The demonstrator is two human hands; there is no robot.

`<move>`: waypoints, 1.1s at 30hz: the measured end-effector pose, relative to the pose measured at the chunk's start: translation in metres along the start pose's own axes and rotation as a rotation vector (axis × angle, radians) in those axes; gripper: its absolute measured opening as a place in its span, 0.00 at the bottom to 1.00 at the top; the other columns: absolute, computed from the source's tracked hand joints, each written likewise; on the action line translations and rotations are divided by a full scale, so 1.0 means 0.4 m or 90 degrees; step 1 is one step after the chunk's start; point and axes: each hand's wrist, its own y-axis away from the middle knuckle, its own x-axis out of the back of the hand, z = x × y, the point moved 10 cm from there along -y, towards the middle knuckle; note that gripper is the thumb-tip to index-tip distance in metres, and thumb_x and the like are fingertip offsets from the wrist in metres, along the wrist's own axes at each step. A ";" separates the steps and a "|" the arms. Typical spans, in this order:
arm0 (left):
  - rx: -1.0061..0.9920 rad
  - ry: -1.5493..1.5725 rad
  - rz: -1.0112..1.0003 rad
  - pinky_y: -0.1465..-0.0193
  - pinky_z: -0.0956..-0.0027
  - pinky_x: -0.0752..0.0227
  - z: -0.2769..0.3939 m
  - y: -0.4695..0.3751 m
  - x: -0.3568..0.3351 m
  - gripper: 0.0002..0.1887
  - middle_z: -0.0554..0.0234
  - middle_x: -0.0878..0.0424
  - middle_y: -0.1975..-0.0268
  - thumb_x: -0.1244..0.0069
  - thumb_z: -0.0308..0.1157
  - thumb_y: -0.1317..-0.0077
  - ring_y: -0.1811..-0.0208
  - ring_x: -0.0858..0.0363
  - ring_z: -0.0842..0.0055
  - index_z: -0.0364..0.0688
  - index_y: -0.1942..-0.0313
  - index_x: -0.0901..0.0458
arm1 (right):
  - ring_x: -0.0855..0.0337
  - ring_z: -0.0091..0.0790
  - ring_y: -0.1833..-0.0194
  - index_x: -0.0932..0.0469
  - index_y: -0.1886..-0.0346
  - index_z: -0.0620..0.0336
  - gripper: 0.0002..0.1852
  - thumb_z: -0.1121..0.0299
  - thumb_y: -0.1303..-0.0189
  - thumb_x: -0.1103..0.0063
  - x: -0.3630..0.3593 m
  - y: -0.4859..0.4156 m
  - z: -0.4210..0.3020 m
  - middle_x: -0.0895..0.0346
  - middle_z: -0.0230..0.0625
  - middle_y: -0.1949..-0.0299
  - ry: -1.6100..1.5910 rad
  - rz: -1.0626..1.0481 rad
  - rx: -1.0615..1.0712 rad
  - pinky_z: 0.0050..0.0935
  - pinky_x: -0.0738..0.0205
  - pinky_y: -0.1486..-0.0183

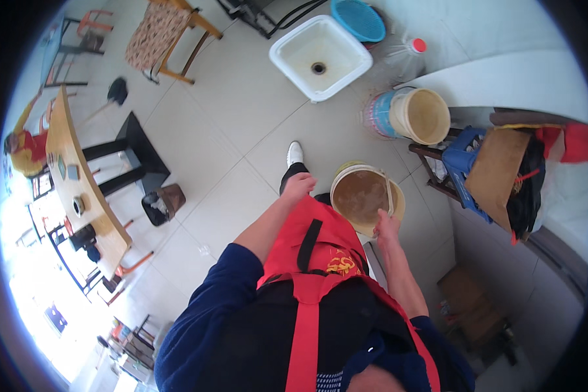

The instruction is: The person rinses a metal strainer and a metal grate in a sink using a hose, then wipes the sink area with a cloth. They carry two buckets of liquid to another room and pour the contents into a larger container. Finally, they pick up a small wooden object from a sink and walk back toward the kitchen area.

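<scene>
My right hand (387, 226) grips the light-coloured handle (388, 193) of a bucket (399, 203) that holds cloudy brown liquid. The handle crosses the right part of the bucket's mouth. My left hand (300, 186) is loosely curled above the edge of the red apron (294, 230); whether it pinches the cloth, I cannot tell. One white shoe (295, 153) shows on the tiled floor beyond my left hand.
Ahead stand a white square basin (321, 59), a blue plastic basket (358, 19) and stacked buckets (424, 116). A blue crate (465, 161) and cardboard box (495, 171) are at right. Leftward are a wooden table (85, 181), waste bin (164, 203), chair (159, 34) and seated person (27, 147).
</scene>
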 end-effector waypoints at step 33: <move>0.011 0.866 0.323 0.70 0.70 0.34 -0.046 0.009 0.332 0.29 0.71 0.25 0.77 0.60 0.63 0.28 0.75 0.29 0.78 0.42 0.66 0.23 | 0.30 0.24 0.78 0.23 0.69 0.65 0.17 0.58 0.37 0.36 -0.937 0.526 -0.685 0.28 0.31 0.80 0.766 -0.553 0.487 0.30 0.35 0.74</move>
